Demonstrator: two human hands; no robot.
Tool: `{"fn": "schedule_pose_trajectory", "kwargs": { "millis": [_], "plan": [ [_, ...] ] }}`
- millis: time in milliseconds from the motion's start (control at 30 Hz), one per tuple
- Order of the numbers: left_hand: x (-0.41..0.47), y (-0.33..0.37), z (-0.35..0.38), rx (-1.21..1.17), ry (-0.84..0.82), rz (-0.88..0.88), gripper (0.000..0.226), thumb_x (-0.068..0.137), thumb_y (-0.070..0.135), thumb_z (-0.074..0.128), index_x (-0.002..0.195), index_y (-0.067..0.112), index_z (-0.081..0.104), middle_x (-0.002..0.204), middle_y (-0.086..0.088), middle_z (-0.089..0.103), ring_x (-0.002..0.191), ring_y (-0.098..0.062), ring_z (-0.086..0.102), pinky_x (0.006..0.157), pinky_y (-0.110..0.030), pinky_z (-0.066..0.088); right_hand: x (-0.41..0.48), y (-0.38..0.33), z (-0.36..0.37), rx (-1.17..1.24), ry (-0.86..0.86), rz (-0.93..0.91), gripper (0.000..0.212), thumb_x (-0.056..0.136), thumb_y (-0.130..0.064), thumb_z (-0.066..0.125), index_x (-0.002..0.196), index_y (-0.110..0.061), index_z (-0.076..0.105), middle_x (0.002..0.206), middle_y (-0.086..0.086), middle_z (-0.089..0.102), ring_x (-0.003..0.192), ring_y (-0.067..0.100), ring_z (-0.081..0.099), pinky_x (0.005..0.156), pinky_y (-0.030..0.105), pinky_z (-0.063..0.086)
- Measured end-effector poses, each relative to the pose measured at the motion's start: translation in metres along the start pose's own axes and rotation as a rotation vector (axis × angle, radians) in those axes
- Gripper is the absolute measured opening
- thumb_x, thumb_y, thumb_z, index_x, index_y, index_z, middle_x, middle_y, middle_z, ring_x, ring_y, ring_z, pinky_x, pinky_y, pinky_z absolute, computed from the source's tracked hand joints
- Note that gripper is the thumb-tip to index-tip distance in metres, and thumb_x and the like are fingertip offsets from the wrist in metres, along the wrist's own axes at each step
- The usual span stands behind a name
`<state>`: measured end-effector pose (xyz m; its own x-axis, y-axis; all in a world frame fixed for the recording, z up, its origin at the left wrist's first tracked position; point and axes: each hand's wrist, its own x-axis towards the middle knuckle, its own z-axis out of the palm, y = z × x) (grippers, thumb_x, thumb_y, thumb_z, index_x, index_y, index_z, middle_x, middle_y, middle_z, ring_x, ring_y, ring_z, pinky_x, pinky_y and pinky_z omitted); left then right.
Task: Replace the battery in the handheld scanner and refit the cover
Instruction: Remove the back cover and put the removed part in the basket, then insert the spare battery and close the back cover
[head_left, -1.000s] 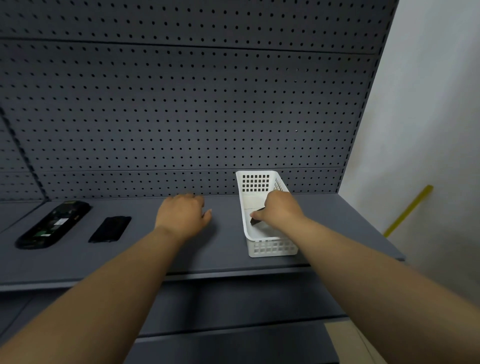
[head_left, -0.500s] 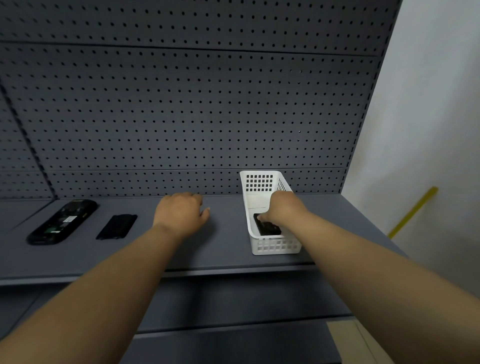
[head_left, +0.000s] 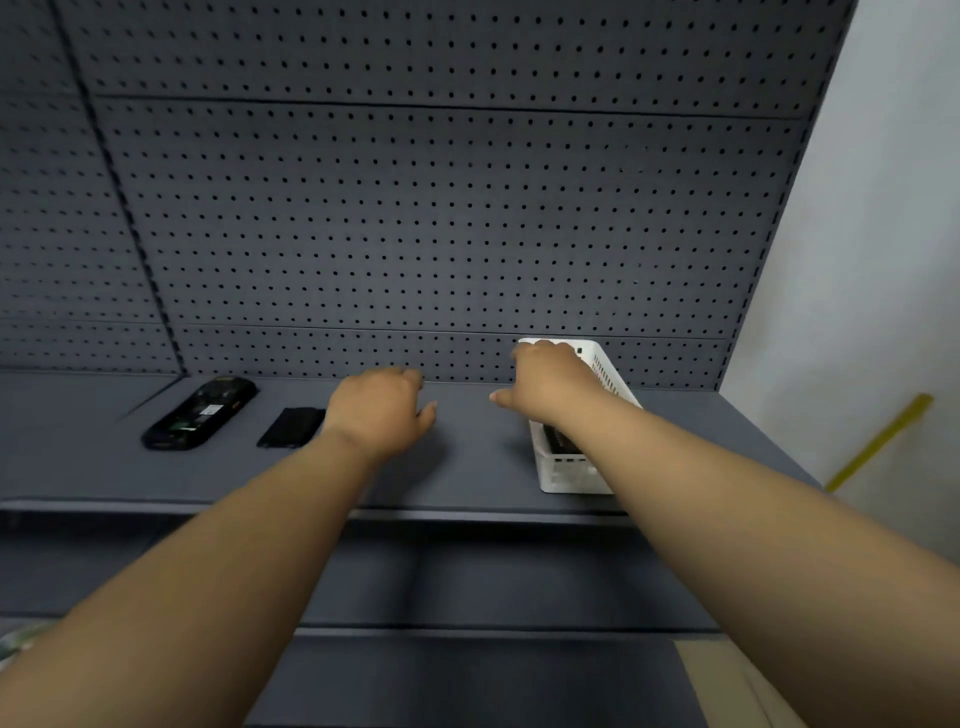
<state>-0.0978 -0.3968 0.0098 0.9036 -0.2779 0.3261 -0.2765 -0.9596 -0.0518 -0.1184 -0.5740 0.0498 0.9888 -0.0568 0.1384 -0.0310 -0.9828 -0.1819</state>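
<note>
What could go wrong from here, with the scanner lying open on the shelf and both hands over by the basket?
1. The scanner lies opened with its internals exposed near the shelf back; dust or a knock may harm it.
2. The white basket sits close to the shelf's front edge; the right hand above it might nudge it off.
3. A dark item lies in the basket and a dark flat piece beside the scanner; I cannot tell which is which, so they may get mixed up.

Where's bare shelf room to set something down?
Free: the shelf strip between the left hand and white basket, and right of the basket. Crowded: the left end, with scanner and black cover side by side.
</note>
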Motion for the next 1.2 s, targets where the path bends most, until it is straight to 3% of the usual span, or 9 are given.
{"fn": "schedule_pose_trajectory", "kwargs": {
  "millis": [533,833,1200],
  "plan": [
    [-0.013,-0.15,-0.005,0.009,-0.064,0.02,0.046,0.093,0.043,0.044,0.128,0.014,0.05,0.129,-0.008,0.057,0.115,-0.028,0.056,0.092,-0.039,0.046,0.022,-0.149,0.036,-0.073,-0.085,-0.011,0.059,0.087,-0.043,0.059,0.136,-0.012,0.044,0.139,0.009,0.046,0.132,0.029,0.037,0.102,0.041,0.042],
    [-0.022,-0.245,-0.005,0.052,-0.031,0.095,0.04,0.094,0.043,0.041,0.119,0.015,0.054,0.118,-0.008,0.061,0.104,-0.028,0.059,0.085,-0.037,0.045,0.028,-0.243,0.063,-0.05,-0.089,0.055,0.061,0.088,-0.042,0.059,0.138,-0.011,0.042,0.142,0.01,0.044,0.133,0.029,0.035,0.103,0.041,0.043],
    [-0.034,-0.281,-0.001,0.043,-0.029,0.106,0.04,0.093,0.042,0.043,0.118,0.013,0.055,0.116,-0.009,0.061,0.105,-0.028,0.058,0.084,-0.036,0.045,0.021,-0.282,0.077,-0.076,-0.063,0.041,0.056,0.089,-0.039,0.057,0.137,-0.014,0.044,0.139,0.007,0.047,0.131,0.027,0.038,0.099,0.038,0.044]
  ]
}}
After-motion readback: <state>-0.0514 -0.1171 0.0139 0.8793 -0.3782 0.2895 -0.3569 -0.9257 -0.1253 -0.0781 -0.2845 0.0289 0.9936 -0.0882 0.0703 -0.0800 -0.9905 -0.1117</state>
